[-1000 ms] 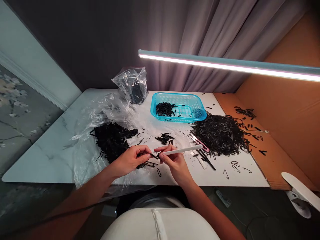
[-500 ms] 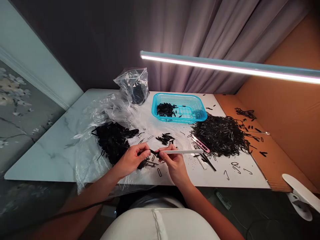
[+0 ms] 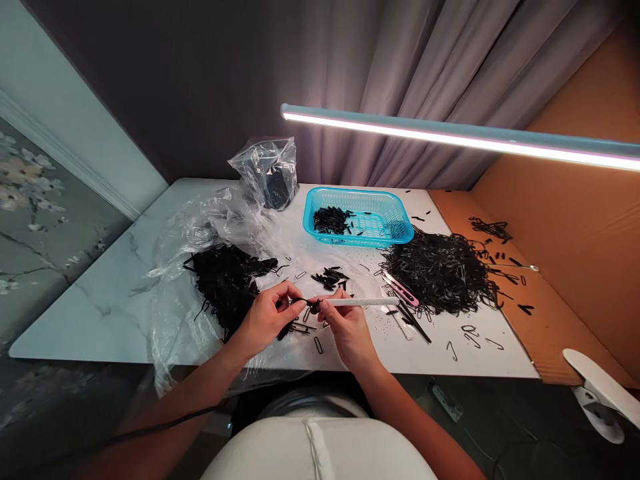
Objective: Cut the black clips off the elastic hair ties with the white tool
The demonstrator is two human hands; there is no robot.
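My left hand (image 3: pixel 267 315) pinches a small black strip (image 3: pixel 300 302) just above the white table (image 3: pixel 100 300). My right hand (image 3: pixel 345 327) is closed round a thin white stick tool (image 3: pixel 365 302), whose tip meets that strip between the two hands. Under and beside the hands lie a few loose black loops (image 3: pixel 318 345). A small heap of short black pieces (image 3: pixel 330 275) sits just beyond my fingers.
A large pile of black strips (image 3: pixel 225 277) lies on clear plastic at the left, a bigger tangle (image 3: pixel 440 267) at the right. A turquoise basket (image 3: pixel 400 230) holds black pieces at the back. A pink tool (image 3: pixel 403 290), a plastic bag (image 3: pixel 265 170) and a lamp bar (image 3: pixel 450 137) are nearby.
Both hands have shifted slightly; the white tool has tilted from pointing up-right to lying nearly level, its tip still at the black strip.
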